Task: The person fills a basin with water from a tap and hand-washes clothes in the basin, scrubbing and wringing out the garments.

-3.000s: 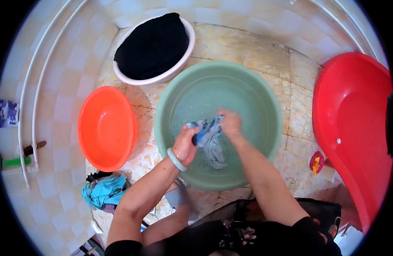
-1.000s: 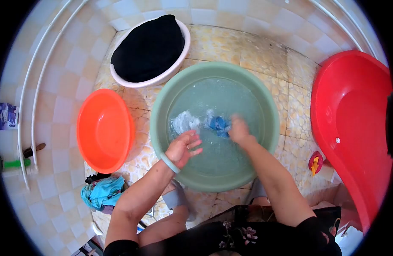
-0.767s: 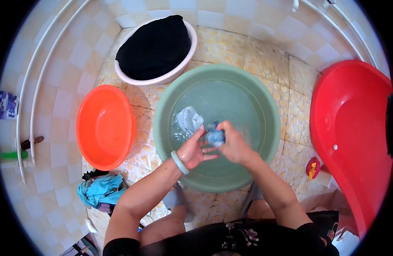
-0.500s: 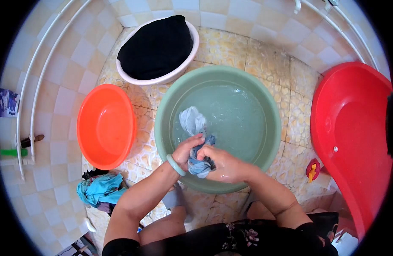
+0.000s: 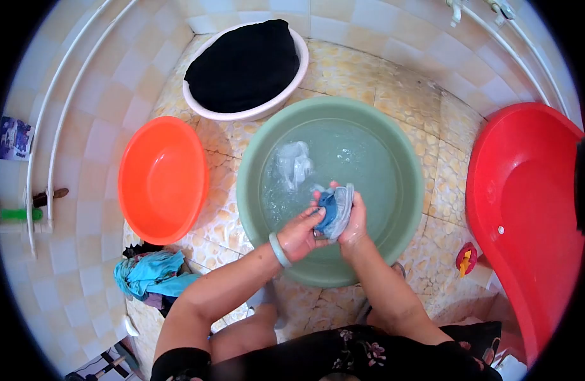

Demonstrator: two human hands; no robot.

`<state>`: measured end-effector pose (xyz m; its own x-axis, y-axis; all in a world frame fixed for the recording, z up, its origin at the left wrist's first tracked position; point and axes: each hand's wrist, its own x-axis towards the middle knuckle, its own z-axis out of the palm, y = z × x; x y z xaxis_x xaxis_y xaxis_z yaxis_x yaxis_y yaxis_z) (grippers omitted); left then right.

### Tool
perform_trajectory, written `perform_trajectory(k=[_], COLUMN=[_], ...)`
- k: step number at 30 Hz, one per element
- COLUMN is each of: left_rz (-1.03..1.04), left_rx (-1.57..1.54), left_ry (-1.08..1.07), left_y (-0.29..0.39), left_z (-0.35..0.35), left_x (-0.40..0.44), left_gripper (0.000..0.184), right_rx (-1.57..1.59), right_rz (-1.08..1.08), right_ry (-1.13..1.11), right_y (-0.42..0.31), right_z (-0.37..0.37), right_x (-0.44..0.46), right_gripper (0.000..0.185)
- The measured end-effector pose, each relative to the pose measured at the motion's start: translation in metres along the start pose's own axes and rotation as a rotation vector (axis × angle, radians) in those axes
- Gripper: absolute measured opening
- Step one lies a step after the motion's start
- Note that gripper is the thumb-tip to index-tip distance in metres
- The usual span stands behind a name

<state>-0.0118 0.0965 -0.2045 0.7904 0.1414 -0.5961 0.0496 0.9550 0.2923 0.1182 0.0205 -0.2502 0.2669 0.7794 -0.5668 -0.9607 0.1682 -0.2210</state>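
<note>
Over the green basin (image 5: 412, 209), which has water in it, both hands grip a wet piece of blue and pale grey cloth (image 5: 334, 211). My left hand (image 5: 299, 235), with a pale bracelet at the wrist, pinches the cloth's blue part between thumb and fingers. On the other side my right hand (image 5: 355, 221) is wrapped around its pale grey part. The folds hide what kind of garment it is. A whitish cloth (image 5: 294, 164) lies in the water ahead of my hands, apart from them.
Left of the basin stands an orange tub (image 5: 162, 181), with a heap of turquoise and dark clothes (image 5: 153, 274) below it. Black cloth (image 5: 245, 66) fills a pinkish-white basin (image 5: 299, 79) at the back. A large red tub (image 5: 527, 190) stands at right, beside a small red-and-yellow object (image 5: 466, 260).
The bunched cloth has been opened out between my hands, and both hands have moved right. The whitish cloth now lies separate in the water. The view has shifted slightly.
</note>
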Motion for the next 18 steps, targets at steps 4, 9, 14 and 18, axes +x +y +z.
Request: perform_trajectory(k=[4, 9, 14, 18], left_rz=[0.049, -0.061, -0.076, -0.103], left_rx=[-0.005, -0.071, 0.318, 0.618], left_ry=[0.113, -0.222, -0.147, -0.137], left_y=[-0.003, 0.004, 0.02, 0.032], left_z=[-0.012, -0.007, 0.014, 0.011], left_x=[-0.007, -0.005, -0.012, -0.003], left_gripper=[0.038, 0.05, 0.051, 0.032], right_rx=[-0.303, -0.542, -1.142, -0.98], right_rz=[-0.151, -0.223, -0.289, -0.26], right_ry=[0.091, -0.004, 0.021, -0.06], right_y=[-0.014, -0.003, -0.012, -0.011], right_z=[0.04, 0.063, 0.047, 0.077], right_x=[-0.012, -0.019, -0.002, -0.01], right_gripper=[0.029, 0.023, 0.023, 0.022])
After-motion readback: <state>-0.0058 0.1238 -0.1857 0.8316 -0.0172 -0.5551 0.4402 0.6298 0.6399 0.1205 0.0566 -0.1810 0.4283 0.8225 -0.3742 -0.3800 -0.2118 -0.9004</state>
